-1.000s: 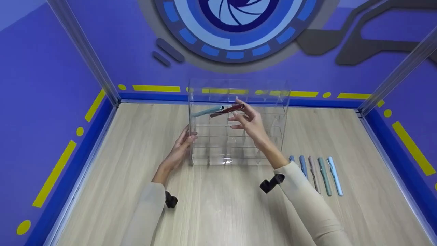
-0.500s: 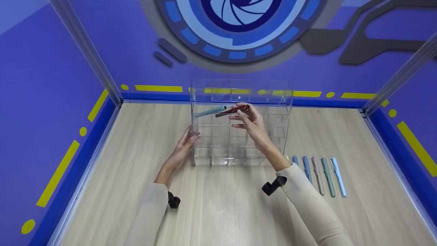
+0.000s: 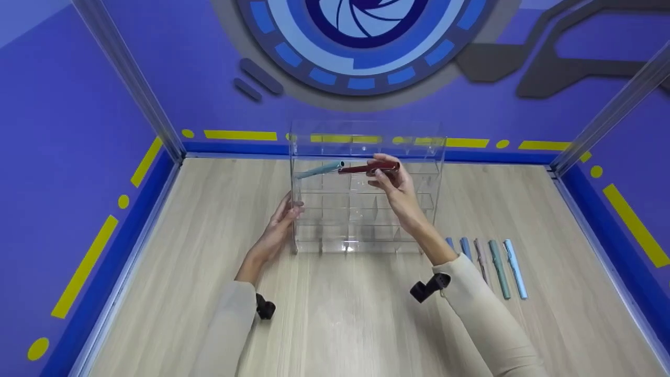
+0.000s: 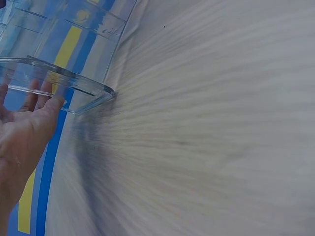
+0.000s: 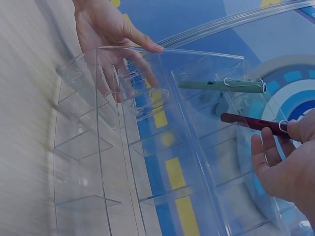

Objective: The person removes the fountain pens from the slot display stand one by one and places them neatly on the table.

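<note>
A clear acrylic rack (image 3: 361, 245) with several compartments stands upright at the table's back. My left hand (image 3: 277, 228) holds its left side, thumb at the front edge and fingers along the side panel; the left wrist view shows that hand (image 4: 24, 132) at the rack's edge too. With thumb and fingers, my right hand (image 3: 400, 191) pinches a dark red pen (image 3: 361, 168) by its cap end, nearly level before the upper compartments. A teal pen (image 3: 319, 170) lies in the upper left compartment, cap outward. In the right wrist view, the red pen (image 5: 251, 122) is apart from the teal pen (image 5: 216, 86).
Several pens lie side by side on the wooden table (image 3: 356, 314) at the right, among them a light blue pen (image 3: 515, 268) and a green pen (image 3: 500, 269). The right forearm partly covers the row. A blue printed wall (image 3: 209, 104) rises behind the rack.
My right hand has moved to the right with the red pen, which has turned from slanted to nearly level. The left hand and the teal pen stay where they were.
</note>
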The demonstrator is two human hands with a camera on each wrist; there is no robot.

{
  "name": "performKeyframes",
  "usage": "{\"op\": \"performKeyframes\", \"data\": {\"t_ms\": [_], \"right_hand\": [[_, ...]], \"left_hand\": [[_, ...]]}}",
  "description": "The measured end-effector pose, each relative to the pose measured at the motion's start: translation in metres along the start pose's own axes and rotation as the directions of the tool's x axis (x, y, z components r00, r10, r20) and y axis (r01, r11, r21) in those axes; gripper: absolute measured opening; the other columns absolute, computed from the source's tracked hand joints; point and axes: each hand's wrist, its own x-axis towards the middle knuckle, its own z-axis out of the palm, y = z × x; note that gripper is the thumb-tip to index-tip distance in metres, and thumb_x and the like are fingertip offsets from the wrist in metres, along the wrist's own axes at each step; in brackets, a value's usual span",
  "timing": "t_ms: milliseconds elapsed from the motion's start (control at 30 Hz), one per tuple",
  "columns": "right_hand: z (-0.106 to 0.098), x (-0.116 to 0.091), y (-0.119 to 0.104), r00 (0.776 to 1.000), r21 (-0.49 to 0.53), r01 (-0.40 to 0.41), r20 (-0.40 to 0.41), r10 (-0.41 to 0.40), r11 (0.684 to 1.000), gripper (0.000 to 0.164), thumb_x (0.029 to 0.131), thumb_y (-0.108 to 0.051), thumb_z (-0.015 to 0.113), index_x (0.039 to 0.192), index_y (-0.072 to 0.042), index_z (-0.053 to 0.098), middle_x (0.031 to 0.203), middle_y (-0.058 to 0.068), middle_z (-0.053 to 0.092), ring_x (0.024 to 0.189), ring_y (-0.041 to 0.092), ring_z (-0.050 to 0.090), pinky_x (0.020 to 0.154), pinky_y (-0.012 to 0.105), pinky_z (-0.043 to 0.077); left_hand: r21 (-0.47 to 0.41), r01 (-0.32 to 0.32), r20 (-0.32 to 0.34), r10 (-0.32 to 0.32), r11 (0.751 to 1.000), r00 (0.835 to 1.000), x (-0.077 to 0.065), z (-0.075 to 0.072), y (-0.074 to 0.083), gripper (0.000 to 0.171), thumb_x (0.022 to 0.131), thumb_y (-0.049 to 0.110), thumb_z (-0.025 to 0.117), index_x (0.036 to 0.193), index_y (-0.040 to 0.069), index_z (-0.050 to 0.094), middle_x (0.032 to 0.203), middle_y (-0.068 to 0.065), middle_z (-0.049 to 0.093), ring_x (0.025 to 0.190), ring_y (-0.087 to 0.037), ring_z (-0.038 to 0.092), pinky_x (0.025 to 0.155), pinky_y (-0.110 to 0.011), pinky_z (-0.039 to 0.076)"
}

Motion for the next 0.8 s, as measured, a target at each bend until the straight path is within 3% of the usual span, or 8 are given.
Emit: {"op": "performKeyframes", "data": {"t_ms": [200,433,667,800], "right_hand": [[-0.003,-0.001,-0.006,0.998,0.003,0.030,-0.049,-0.030,1.000,0.036,0.102,0.006,0.050,0.139,0.005,0.051,0.121,0.004,0.068,0.103,0.019,0.065,0.094,0.029,0.059],[-0.009,-0.005,-0.013,0.989,0.042,0.023,-0.147,-0.017,0.999,0.024,0.100,0.007,0.057,0.121,-0.004,0.059,0.115,0.006,0.071,0.103,0.015,0.067,0.090,0.026,0.059],[-0.018,-0.012,-0.015,0.985,0.076,0.030,-0.171,-0.017,0.997,0.041,0.102,0.006,0.055,0.142,0.003,0.044,0.116,0.006,0.068,0.104,0.014,0.068,0.093,0.029,0.060],[-0.023,-0.014,-0.018,0.986,0.119,0.040,-0.167,-0.020,0.992,0.044,0.102,0.005,0.053,0.145,0.001,0.041,0.117,0.007,0.066,0.111,0.017,0.066,0.097,0.033,0.059]], "left_hand": [[0.000,0.017,-0.015,-0.017,1.000,1.000,0.001,0.000,0.001,0.064,0.112,0.029,0.041,0.166,0.021,0.008,0.161,-0.013,0.033,0.156,-0.033,0.026,0.132,-0.051,0.012],[0.006,0.013,-0.016,-0.013,1.000,1.000,-0.001,-0.002,-0.001,0.064,0.112,0.030,0.040,0.166,0.022,0.007,0.162,-0.011,0.032,0.157,-0.033,0.024,0.132,-0.049,0.010],[0.024,0.004,-0.008,-0.003,1.000,1.000,-0.005,0.000,-0.002,0.064,0.112,0.032,0.040,0.166,0.021,0.007,0.162,-0.013,0.033,0.157,-0.033,0.024,0.132,-0.048,0.009],[0.029,0.007,-0.003,-0.007,1.000,1.000,-0.003,0.000,-0.001,0.065,0.112,0.034,0.039,0.166,0.021,0.006,0.163,-0.012,0.031,0.158,-0.033,0.022,0.132,-0.048,0.008]]}}
